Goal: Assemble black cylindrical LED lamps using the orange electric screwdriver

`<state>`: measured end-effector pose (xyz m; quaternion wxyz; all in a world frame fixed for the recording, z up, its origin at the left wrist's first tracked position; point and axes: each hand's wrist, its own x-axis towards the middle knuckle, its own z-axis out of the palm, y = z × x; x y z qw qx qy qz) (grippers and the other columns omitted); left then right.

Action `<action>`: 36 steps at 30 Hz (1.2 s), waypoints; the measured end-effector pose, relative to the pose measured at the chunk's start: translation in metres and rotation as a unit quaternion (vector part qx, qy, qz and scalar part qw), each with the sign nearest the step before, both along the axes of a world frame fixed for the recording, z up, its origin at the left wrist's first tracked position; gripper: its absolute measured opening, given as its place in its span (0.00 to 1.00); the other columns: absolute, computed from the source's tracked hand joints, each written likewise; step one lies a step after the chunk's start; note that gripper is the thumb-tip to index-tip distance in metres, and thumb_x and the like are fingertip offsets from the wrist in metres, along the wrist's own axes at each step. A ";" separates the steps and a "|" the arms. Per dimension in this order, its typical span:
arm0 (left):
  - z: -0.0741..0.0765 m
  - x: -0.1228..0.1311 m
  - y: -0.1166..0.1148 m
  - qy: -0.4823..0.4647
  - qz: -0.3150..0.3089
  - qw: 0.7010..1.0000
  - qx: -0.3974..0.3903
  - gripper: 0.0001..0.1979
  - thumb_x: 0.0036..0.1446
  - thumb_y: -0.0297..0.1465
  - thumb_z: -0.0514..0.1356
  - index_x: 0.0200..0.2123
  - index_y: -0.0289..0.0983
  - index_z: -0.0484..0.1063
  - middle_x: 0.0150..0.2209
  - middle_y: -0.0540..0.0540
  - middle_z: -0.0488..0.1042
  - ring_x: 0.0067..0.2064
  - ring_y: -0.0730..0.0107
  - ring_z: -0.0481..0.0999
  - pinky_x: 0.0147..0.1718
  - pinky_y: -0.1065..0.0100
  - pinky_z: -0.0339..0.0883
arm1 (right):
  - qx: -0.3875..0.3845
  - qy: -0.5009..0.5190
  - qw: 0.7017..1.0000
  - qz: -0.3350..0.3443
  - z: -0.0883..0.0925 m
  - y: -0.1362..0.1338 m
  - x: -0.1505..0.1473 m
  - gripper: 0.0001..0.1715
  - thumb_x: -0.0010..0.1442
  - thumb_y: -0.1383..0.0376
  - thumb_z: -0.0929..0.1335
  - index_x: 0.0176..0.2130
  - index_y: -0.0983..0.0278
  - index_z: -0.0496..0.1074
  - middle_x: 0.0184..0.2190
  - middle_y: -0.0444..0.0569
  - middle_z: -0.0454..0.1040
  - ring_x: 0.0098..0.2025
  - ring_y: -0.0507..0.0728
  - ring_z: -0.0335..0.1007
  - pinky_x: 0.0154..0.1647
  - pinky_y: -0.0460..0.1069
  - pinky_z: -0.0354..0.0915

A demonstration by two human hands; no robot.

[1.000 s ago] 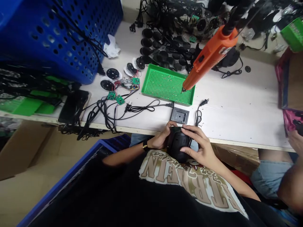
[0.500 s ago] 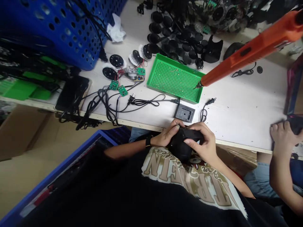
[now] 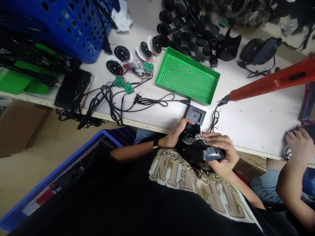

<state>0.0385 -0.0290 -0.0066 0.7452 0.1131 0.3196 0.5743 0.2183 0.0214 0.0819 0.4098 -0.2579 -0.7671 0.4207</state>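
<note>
Now the shirt print (image 3: 187, 177) ends in "RAVEN"; left hand (image 3: 175, 137) and right hand (image 3: 223, 154) clasp the black housing (image 3: 197, 151), since turned open side up.

The housing (image 3: 194, 154) sits between left hand (image 3: 173, 138) and right hand (image 3: 223, 153) at the table (image 3: 258, 121) edge, square plate (image 3: 195, 115) behind it, tray (image 3: 188, 75) farther back.
</note>
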 end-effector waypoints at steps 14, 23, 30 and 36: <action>0.007 -0.009 0.003 0.130 -0.044 0.978 0.157 0.25 0.61 0.53 0.65 0.51 0.41 0.77 0.53 0.43 0.74 0.58 0.53 0.71 0.60 0.57 0.61 | -0.013 -0.087 0.996 -0.021 0.001 0.009 -0.006 0.16 0.60 0.60 0.78 0.47 0.58 0.79 0.45 0.51 0.80 0.48 0.61 0.77 0.51 0.59 0.74; 0.006 0.004 0.004 0.021 0.014 1.000 0.014 0.24 0.61 0.52 0.66 0.50 0.40 0.75 0.44 0.47 0.78 0.45 0.63 0.77 0.48 0.63 0.68 | -0.112 0.031 0.993 -0.031 -0.018 0.012 0.006 0.19 0.55 0.53 0.81 0.42 0.58 0.79 0.39 0.49 0.83 0.45 0.62 0.83 0.50 0.60 0.78; 0.015 -0.002 0.015 -0.027 0.026 0.998 -0.045 0.25 0.60 0.53 0.65 0.51 0.42 0.69 0.44 0.46 0.81 0.38 0.61 0.82 0.35 0.64 0.73 | -0.103 0.167 0.950 -0.242 -0.034 0.082 0.069 0.23 0.56 0.42 0.75 0.36 0.56 0.72 0.30 0.43 0.75 0.31 0.61 0.79 0.35 0.60 0.77; 0.018 -0.009 0.019 -0.059 0.019 0.997 -0.054 0.24 0.59 0.51 0.65 0.49 0.42 0.69 0.43 0.45 0.83 0.35 0.58 0.85 0.31 0.62 0.76 | 0.161 0.037 0.921 -0.354 -0.048 0.139 0.148 0.22 0.42 0.59 0.85 0.34 0.56 0.78 0.37 0.52 0.82 0.45 0.71 0.81 0.55 0.68 0.74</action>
